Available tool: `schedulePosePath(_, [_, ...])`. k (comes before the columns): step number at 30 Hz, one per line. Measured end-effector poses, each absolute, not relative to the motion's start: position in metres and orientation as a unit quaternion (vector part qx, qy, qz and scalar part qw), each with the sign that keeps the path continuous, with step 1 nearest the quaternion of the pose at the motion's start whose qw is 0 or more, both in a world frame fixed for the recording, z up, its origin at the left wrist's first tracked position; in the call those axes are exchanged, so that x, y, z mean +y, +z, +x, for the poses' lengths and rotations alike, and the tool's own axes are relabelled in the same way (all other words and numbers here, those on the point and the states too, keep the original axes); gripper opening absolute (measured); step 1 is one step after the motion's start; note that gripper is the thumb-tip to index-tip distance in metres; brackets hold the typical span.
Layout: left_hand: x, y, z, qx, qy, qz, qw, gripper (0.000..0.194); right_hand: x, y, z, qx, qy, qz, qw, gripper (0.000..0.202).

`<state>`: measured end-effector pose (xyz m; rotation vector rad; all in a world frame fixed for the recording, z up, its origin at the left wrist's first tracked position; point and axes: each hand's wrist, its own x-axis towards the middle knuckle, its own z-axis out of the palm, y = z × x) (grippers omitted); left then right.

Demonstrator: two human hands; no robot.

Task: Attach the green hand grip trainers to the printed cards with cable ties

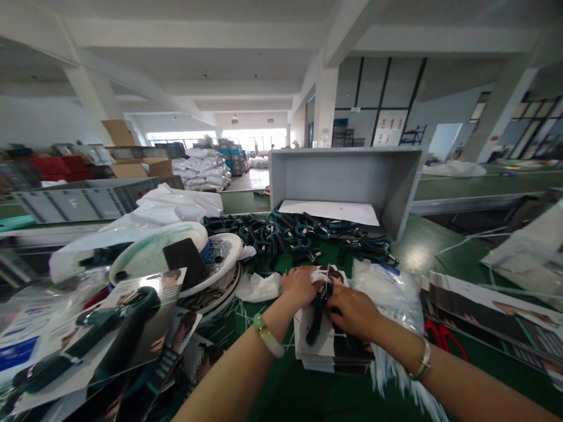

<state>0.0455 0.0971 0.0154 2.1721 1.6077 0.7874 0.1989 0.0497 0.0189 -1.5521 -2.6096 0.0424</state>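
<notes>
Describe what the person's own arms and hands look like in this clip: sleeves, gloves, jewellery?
Both forearms are bare, with no sleeves reaching into view, and both hands are ungloved. The left hand has a pale green bangle on its wrist, smooth and rounded like jade. The right hand has a thin silver-coloured bracelet on its wrist. No rings or markings can be made out on the fingers.

Gripper (317, 319): dark matt plastic. Cards (316, 349): glossy paper. Bags (387, 290): clear shiny plastic. Table (422, 249): green, sheen.

Grip trainer (317, 319) on card stack (328, 346), loose trainers pile (299, 234) behind it, grey crate (343, 176) behind pile
</notes>
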Motion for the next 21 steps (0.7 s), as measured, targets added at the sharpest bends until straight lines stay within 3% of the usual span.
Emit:
schedulePosePath(4, [0.106,0.016,0.065,0.528,0.270,0.786,0.173,0.016,0.052,0.004,0.199,-0.850,0.025,-0.519,0.087,0.020])
schedulePosePath(11, [0.088,0.008,0.054,0.478,0.259,0.827,0.140,0.016,0.051,-0.016,0.209,-0.795,0.091,-0.502,0.327,0.018])
schedulePosePath(21, [0.072,-0.005,0.052,0.468,0.272,0.832,0.122,0.016,0.038,-0.025,0.203,-0.710,0.213,-0.533,0.407,0.024])
